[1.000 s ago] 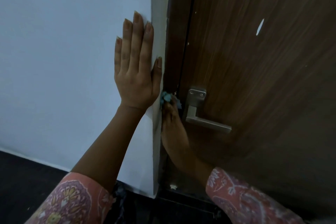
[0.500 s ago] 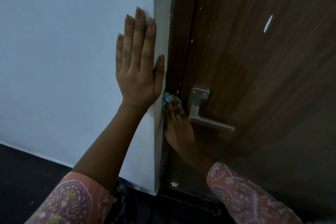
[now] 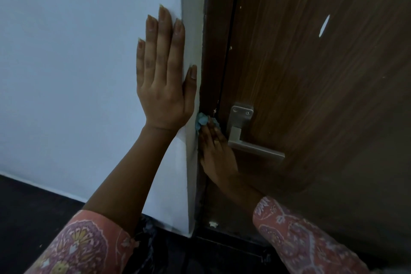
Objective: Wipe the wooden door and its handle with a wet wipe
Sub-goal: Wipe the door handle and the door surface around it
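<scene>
The dark brown wooden door (image 3: 311, 87) fills the right half of the view, with a silver lever handle (image 3: 246, 140) low on its left side. My right hand (image 3: 216, 153) presses a crumpled blue wet wipe (image 3: 202, 121) against the brown door frame (image 3: 214, 51), just left of the handle's plate. Only the wipe's top shows past my fingertips. My left hand (image 3: 163, 80) lies flat on the white wall, fingers spread, thumb at the wall's corner.
The white wall (image 3: 77, 73) ends in a corner edge (image 3: 191, 162) beside the frame. A dark floor (image 3: 33, 207) lies below, with a small white scrap (image 3: 213, 224) at the threshold. A pale chip (image 3: 324, 25) marks the door's upper right.
My right hand with the wipe has slid a little down the frame beside the handle. My left hand stays flat on the wall. The camera has shifted slightly.
</scene>
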The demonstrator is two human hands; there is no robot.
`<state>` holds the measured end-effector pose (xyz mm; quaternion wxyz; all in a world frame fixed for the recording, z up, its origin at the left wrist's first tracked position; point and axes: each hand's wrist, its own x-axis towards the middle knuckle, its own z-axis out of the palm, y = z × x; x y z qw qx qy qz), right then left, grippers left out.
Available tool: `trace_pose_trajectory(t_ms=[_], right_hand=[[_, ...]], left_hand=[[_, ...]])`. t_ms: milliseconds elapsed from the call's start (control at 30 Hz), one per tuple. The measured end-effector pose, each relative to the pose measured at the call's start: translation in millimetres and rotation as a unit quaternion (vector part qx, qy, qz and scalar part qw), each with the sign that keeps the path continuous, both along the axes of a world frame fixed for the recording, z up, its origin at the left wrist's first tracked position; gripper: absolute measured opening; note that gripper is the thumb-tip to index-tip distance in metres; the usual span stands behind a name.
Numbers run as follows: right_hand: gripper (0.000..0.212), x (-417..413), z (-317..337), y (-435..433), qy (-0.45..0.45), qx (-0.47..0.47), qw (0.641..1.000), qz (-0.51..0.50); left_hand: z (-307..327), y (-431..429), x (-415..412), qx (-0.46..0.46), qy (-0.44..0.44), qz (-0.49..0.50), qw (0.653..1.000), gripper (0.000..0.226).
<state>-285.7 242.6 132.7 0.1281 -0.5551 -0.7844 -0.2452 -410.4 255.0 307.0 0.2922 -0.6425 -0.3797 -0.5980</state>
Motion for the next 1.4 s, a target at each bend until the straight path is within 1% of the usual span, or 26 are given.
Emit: trace_pose_trajectory(t_ms=[33,67,100,167,233,300,333,367,400,433,467,500,567,667,700,800,867,933,967,1000,1033,1167,1233,1333,1367,1400], right_hand=[[0.066,3,-3,-2,-0.006,-0.003,1.000,0.004],[0.064,8,-10,-6,-0.035,-0.003,0.999,0.010],[0.063,14,-17,-11,-0.095,-0.011,0.995,0.014],[0.061,31,-37,-21,-0.225,-0.033,0.973,0.041],[0.059,42,-46,-24,-0.260,-0.052,0.963,0.056],[0.063,45,-50,-23,-0.302,-0.030,0.951,0.063],[0.062,44,-45,-24,-0.304,-0.020,0.950,0.069],[0.062,40,-38,-24,-0.277,0.000,0.959,0.062],[0.061,35,-31,-21,-0.204,0.015,0.977,0.054],[0.059,30,-24,-17,-0.153,0.025,0.987,0.046],[0.058,26,-19,-14,-0.134,0.035,0.989,0.045],[0.058,26,-21,-13,-0.159,0.032,0.986,0.046],[0.058,29,-28,-19,-0.248,0.023,0.967,0.052],[0.057,42,-50,-30,-0.295,-0.033,0.954,0.052],[0.060,46,-53,-30,-0.299,-0.031,0.952,0.057],[0.068,45,-35,-24,-0.184,0.020,0.980,0.079],[0.065,37,-21,-16,-0.100,0.058,0.990,0.082],[0.061,26,-9,-15,-0.039,0.041,0.996,0.073],[0.062,23,-9,-15,-0.027,0.023,0.997,0.065],[0.065,21,-12,-17,-0.047,0.014,0.997,0.055],[0.067,22,-16,-17,-0.089,0.007,0.995,0.049],[0.068,35,-28,-23,-0.262,-0.005,0.965,0.003],[0.068,42,-34,-26,-0.303,-0.044,0.952,-0.005],[0.064,48,-44,-34,-0.393,-0.075,0.916,0.032],[0.063,50,-43,-37,-0.396,-0.075,0.915,0.035],[0.064,54,-43,-37,-0.374,-0.066,0.925,0.025]], left_hand=[[0,0,0,-0.003,-0.004,0.004,1.000,0.054],[0,-1,0,-0.004,-0.005,0.005,1.000,0.053],[0,-2,1,-0.005,-0.006,0.003,1.000,0.053],[0,-2,1,-0.004,-0.005,0.001,1.000,0.055],[1,-3,1,-0.007,0.001,0.005,1.000,0.058],[2,-3,1,-0.008,-0.001,0.003,1.000,0.056],[1,-4,2,-0.008,-0.003,0.001,1.000,0.054],[1,-4,2,-0.008,-0.005,-0.002,1.000,0.053],[2,-4,1,-0.008,-0.005,-0.002,1.000,0.053],[2,-4,1,-0.008,-0.005,-0.001,1.000,0.053],[2,-3,1,-0.007,-0.003,0.001,1.000,0.055],[2,-3,1,-0.006,-0.001,0.001,1.000,0.055],[3,-4,1,-0.006,-0.003,0.000,1.000,0.053],[1,-4,1,-0.008,-0.004,0.005,1.000,0.050],[1,-4,1,-0.007,-0.002,0.006,1.000,0.050],[1,-3,2,-0.003,-0.002,0.004,1.000,0.052],[1,-2,2,-0.001,-0.004,0.006,1.000,0.053],[2,-2,2,0.001,-0.006,0.002,1.000,0.054],[1,-2,1,0.001,-0.007,-0.001,1.000,0.053],[1,-2,1,0.001,-0.007,-0.001,1.000,0.053],[1,-2,1,0.000,-0.005,0.001,1.000,0.054],[0,-4,2,0.001,0.001,0.008,1.000,0.057],[0,-6,2,0.004,0.000,0.009,1.000,0.058],[1,-6,2,0.007,0.004,0.006,1.000,0.059],[2,-7,2,0.006,0.005,0.005,1.000,0.059],[2,-7,2,0.005,0.006,0.005,1.000,0.059]])
